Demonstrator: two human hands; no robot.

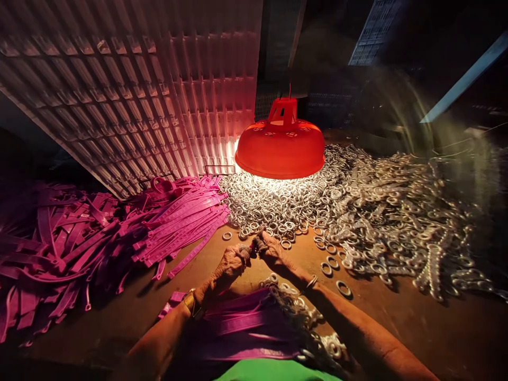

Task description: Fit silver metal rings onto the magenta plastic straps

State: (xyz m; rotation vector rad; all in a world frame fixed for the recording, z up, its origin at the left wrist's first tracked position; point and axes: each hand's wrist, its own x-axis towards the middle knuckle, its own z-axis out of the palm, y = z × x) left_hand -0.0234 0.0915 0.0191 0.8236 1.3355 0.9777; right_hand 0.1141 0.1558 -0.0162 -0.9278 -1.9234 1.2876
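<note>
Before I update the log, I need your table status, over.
Left hand, right hand close together, both curled; anything held unclear. Purple straps heaped left. Metal rings piled ahead. Red lamp hangs beyond both hands.

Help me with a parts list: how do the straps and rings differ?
The straps are pink; the rings are silvery. The straps are long and flat, the rings round with open centres. A strap is far longer than a ring is wide. Both lie heaped on the table.

Straps [186, 217] on tbl [381, 317], L side; rings [273, 206] ctr & R. Lamp [280, 148] above rings, panel [130, 95] behind straps. 2nd strap bunch [246, 325] nearest, more rings [335, 346] to its R.
</note>
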